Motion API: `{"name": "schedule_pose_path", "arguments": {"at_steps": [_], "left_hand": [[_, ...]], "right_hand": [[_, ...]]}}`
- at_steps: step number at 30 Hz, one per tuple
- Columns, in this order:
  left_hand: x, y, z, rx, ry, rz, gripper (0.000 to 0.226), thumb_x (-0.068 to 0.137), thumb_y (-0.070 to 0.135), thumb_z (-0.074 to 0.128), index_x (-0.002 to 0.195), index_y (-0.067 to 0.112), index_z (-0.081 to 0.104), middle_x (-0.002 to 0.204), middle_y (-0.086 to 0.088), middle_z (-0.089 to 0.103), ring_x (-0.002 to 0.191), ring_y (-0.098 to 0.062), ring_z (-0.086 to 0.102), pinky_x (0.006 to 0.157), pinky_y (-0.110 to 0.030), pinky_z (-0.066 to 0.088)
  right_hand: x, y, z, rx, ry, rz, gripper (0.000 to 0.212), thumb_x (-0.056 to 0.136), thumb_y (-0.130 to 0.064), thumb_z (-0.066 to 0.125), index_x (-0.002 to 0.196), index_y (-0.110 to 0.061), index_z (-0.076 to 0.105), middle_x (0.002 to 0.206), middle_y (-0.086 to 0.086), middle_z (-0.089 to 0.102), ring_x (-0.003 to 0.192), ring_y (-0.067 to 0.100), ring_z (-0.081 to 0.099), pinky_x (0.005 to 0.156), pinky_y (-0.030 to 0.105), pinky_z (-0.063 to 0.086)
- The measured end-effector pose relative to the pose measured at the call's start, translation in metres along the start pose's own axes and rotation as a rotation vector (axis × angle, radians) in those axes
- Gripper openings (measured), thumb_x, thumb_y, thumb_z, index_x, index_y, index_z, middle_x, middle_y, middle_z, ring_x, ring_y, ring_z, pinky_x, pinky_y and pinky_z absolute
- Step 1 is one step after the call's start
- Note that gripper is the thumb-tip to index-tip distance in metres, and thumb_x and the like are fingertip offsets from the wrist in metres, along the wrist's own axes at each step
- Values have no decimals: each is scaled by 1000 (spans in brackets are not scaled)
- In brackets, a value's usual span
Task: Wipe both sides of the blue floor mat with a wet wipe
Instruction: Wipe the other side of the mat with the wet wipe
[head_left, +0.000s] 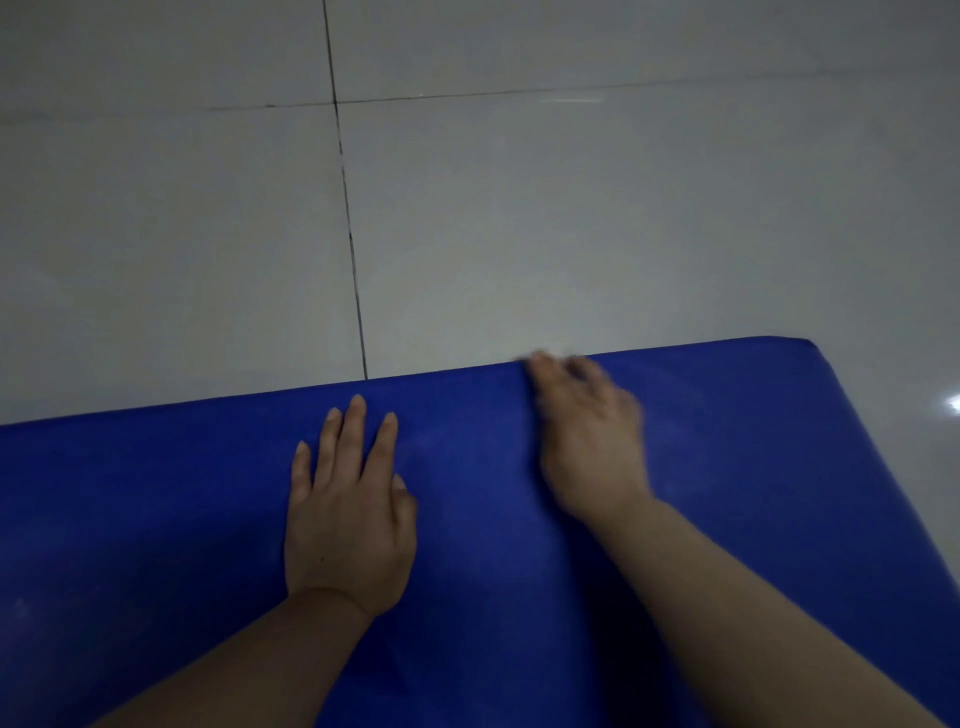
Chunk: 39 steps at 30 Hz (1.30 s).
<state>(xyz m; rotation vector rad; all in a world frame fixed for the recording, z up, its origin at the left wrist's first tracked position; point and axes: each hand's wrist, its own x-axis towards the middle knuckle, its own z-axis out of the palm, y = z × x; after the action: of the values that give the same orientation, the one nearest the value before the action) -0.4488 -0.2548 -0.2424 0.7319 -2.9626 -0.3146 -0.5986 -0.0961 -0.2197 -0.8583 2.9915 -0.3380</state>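
The blue mat (156, 519) fills the lower frame on the tiled floor (519, 208). The left hand (348, 519) lies flat, fingers spread; the right hand (587, 436) at the mat's far edge is blurred, its grip unclear.

A single wide-angle camera, worn on the person's head, looks forward and steeply down from close above the blue floor mat (156, 519), near enough that both forearms enter from the bottom edge and the left hand (348, 514) and right hand (587, 441) sit in the middle of the frame. The mat fills the lower half, its far edge running slantwise across the picture, while the pale tiled floor (571, 208) beyond it takes up the upper half.
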Motion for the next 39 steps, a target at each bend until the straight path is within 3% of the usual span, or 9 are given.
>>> {"name": "schedule_pose_path", "arguments": {"at_steps": [3, 6, 9, 12, 16, 20, 30, 34, 39], "left_hand": [[2, 0, 1, 5, 0, 1, 57, 91, 29, 24, 142, 10, 43, 154, -12, 29, 142, -28, 22, 114, -45, 11], [1, 0, 1, 12, -6, -3, 58, 91, 30, 23, 143, 11, 42, 155, -12, 27, 143, -28, 21, 115, -46, 12], [0, 0, 1, 17, -12, -8, 59, 91, 31, 22, 144, 11, 40, 156, -11, 25, 143, -27, 20, 115, -48, 15], [1, 0, 1, 41, -8, 2, 58, 91, 30, 23, 143, 11, 41, 155, -12, 26, 142, -28, 20, 114, -48, 15], [2, 0, 0, 30, -8, 5, 58, 92, 30, 22, 143, 10, 41, 155, -12, 26, 143, -29, 21, 115, -46, 12], [1, 0, 0, 33, -10, 6, 58, 92, 29, 22, 142, 9, 42, 155, -13, 28, 142, -30, 23, 114, -45, 11], [3, -1, 2, 31, -13, 10, 58, 91, 29, 25, 142, 10, 43, 153, -14, 30, 141, -30, 23, 114, -44, 9], [2, -2, 1, 34, -25, 9, 58, 91, 30, 23, 143, 10, 40, 155, -12, 27, 143, -29, 21, 114, -45, 9], [2, -3, 0, 36, -30, 13, 60, 92, 31, 21, 144, 9, 38, 156, -12, 24, 143, -29, 20, 114, -49, 15]], "right_hand": [[-8, 59, -12, -29, -14, 352, 50, 99, -23, 26, 148, -20, 28, 153, 3, 31, 139, 22, 26, 104, 44, 27], [-7, 32, -5, 8, 62, 447, 53, 95, -23, 32, 141, 3, 36, 149, 22, 32, 133, 37, 34, 106, 50, 30], [-12, -48, 2, 184, 22, 284, 39, 88, -20, 50, 119, 4, 50, 123, 25, 50, 115, 41, 48, 94, 51, 43], [-31, -80, 7, 208, -74, -94, 51, 91, -25, 34, 130, 1, 54, 136, 19, 52, 126, 31, 50, 102, 43, 43], [-19, 4, -11, 83, -18, 147, 51, 93, -24, 32, 141, -10, 41, 140, 8, 49, 118, 25, 54, 91, 37, 45], [-29, 50, -33, -29, -164, 459, 55, 101, -29, 26, 153, -15, 14, 160, -1, 6, 147, 14, 3, 115, 42, 14], [-20, 74, -34, -176, -186, 377, 81, 86, -55, -2, 152, -11, 12, 160, 7, 5, 147, 27, 6, 115, 51, 10], [-35, -26, 7, -50, -45, 144, 71, 82, -32, 62, 140, 0, 38, 141, 19, 45, 127, 37, 46, 101, 55, 41], [-37, -49, 13, -24, -148, -182, 61, 91, -36, 28, 145, -10, 36, 148, 7, 40, 136, 25, 39, 109, 49, 33]]}}
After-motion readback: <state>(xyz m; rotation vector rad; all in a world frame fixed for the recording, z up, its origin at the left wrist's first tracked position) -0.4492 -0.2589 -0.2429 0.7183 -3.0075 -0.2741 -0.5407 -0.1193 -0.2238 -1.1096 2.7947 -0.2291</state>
